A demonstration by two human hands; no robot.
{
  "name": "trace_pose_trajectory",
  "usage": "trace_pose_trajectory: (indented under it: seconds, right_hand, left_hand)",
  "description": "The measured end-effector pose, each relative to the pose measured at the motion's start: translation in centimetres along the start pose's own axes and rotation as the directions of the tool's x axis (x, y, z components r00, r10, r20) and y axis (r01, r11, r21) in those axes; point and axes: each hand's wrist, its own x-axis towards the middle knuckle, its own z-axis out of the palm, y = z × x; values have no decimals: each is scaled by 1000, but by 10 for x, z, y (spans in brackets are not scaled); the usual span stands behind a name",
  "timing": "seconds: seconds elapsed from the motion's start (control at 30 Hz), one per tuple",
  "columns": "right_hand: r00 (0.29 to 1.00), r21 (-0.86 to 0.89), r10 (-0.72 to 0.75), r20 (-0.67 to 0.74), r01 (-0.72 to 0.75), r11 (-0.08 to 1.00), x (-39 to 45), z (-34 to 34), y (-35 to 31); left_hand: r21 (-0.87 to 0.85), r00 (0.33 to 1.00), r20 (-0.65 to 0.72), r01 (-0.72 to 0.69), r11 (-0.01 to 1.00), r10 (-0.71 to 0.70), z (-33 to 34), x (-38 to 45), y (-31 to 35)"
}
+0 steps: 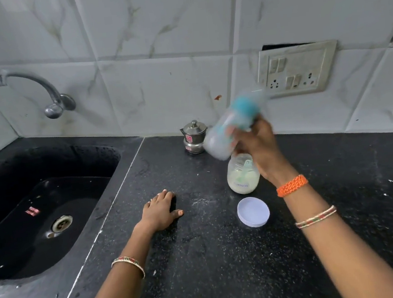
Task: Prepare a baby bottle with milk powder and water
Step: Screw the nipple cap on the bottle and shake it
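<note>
— Kitchen counter [216, 257]: the right hand [259, 146] grips a tilted, motion-blurred baby bottle [232, 127] just above the open powder jar [243, 176]; the left hand [159, 210] lies flat, empty.

— The risk?

— Probably a loose cap: shaking could spray milk, or the bottle could clip the jar beneath.

White marble-patterned wall tiles [151, 30] are backing a speckled black granite countertop [217, 270] that is stretching beneath both hands. A black sink [36, 205] is sitting left of the left hand, a chrome tap [42, 91] curving above it. A grubby switch-and-socket plate [297, 69] is hanging above the right hand.
</note>
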Motion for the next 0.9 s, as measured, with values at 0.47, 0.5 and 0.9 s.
trace_pose_trajectory:
  seconds: [0.47, 0.5, 0.9]
  right_hand:
    - [885, -489, -466, 12, 412, 769, -9, 20, -11]
    - [808, -494, -584, -71, 480, 725, -15, 25, -9]
    - [748, -546, -663, 20, 564, 620, -10, 41, 19]
  left_hand:
    - [-76, 1000, -10, -8, 997, 7, 11, 0, -7]
    - [-81, 1000, -14, -8, 997, 7, 12, 1, -7]
    - [-82, 1000, 17, -15, 997, 16, 6, 2, -6]
